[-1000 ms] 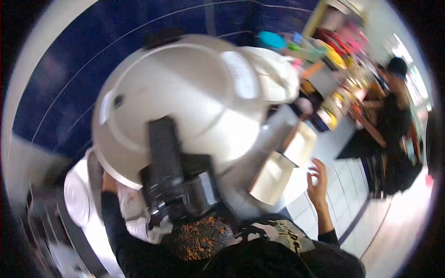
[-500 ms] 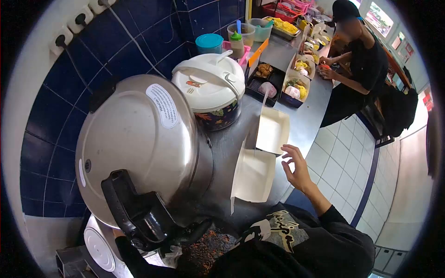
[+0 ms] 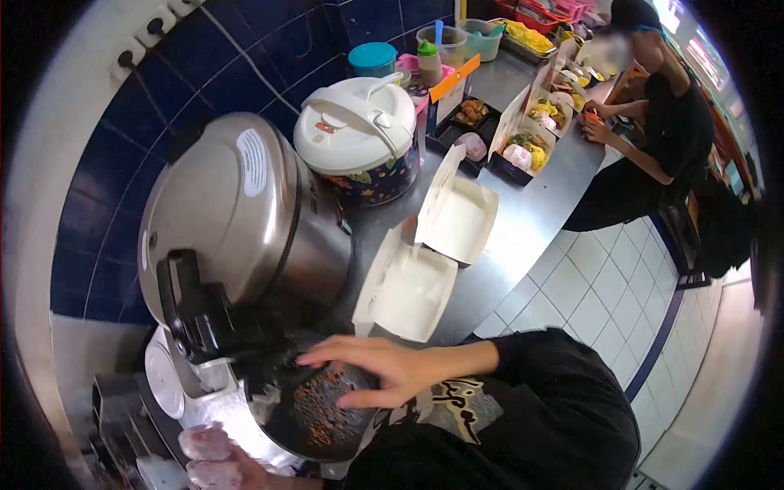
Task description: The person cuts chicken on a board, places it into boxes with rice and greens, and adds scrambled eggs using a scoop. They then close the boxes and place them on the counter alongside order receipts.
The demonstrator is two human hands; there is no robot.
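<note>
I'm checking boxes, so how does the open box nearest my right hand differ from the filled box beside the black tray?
The near box is empty; the filled box holds a wrapped bundle and yellow food. The near box is closer to your right hand; the filled box is farther along the counter. Both have open lids and pale insides.

Pinkish bundles (image 3: 206, 443) are partly hiding the left hand (image 3: 255, 471). The right hand (image 3: 388, 369) is partly covering a dark pan (image 3: 317, 418); the top edge is cropping a red basket (image 3: 527, 17).
</note>
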